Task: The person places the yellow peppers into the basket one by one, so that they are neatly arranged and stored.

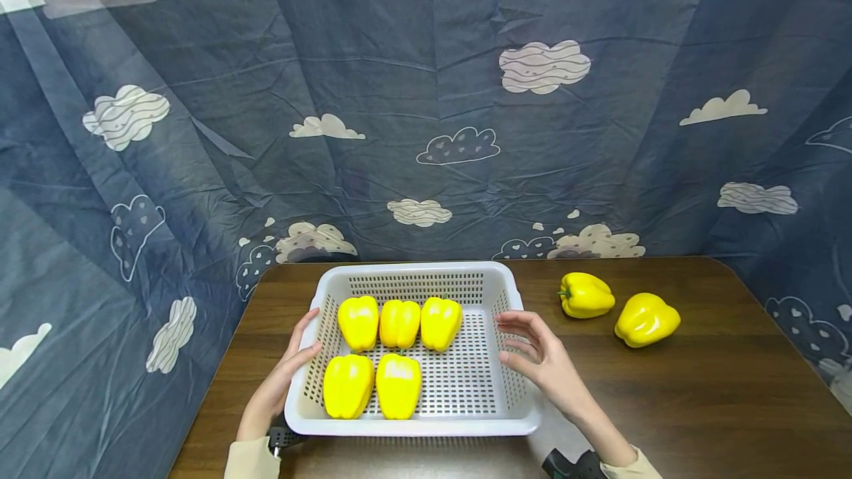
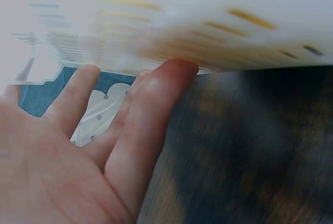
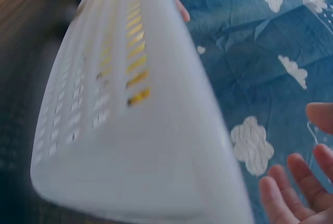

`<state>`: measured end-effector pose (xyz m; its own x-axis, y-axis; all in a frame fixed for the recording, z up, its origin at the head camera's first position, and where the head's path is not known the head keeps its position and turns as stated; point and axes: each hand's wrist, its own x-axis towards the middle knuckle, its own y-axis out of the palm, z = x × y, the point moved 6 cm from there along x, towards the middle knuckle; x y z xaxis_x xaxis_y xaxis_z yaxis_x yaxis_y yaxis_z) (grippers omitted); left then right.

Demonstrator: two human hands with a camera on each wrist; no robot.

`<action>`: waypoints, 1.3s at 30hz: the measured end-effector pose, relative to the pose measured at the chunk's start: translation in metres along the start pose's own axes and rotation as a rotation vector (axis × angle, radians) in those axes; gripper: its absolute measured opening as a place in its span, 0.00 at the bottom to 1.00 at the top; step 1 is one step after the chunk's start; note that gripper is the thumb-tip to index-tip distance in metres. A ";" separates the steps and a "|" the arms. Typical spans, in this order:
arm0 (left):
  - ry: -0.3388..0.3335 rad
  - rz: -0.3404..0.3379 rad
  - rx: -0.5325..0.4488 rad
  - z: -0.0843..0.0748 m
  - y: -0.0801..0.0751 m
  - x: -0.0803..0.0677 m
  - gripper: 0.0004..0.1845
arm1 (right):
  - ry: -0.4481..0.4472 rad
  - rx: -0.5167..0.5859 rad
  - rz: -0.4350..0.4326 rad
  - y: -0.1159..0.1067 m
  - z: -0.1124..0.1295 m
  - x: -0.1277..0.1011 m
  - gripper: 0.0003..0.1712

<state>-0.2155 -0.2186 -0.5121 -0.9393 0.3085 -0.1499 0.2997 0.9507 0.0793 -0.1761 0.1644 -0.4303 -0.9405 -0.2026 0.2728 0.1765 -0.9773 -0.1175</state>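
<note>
Left hand: the left hand [image 1: 282, 375] lies with straight fingers against the basket's left wall, lower centre of frame.
Right hand: the right hand [image 1: 542, 361], fingers spread and relaxed, hovers just beside the right rim, gripping nothing.
Basket: white slotted basket [image 1: 466, 383] on the bench [image 1: 699, 405], bottom centre.
Contents: five yellow peppers [image 1: 398, 324] inside.
Outside: two loose peppers [image 1: 647, 318] at right.
Backdrop: blue cloud-print cloth [image 1: 426, 94] behind.

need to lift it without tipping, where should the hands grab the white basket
Probably by the rolled rim of the white basket on its two short sides, left hand from the left, right hand from the right: five yellow peppers sit left of centre, so level, two-sided support helps.
</note>
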 end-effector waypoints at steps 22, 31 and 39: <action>-0.008 -0.012 -0.008 0.001 -0.001 0.000 0.33 | -0.126 0.005 -0.166 -0.077 -0.012 -0.019 0.30; -0.005 -0.009 -0.004 0.001 -0.001 0.000 0.33 | -0.109 -0.033 -0.224 -0.104 -0.022 -0.028 0.30; -0.004 -0.014 -0.003 0.000 0.000 -0.001 0.33 | -0.118 -0.067 -0.272 -0.128 -0.030 -0.034 0.31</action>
<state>-0.2150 -0.2192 -0.5125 -0.9427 0.2958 -0.1545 0.2864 0.9547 0.0804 -0.1751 0.2984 -0.4533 -0.9099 0.0564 0.4111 -0.1005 -0.9912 -0.0864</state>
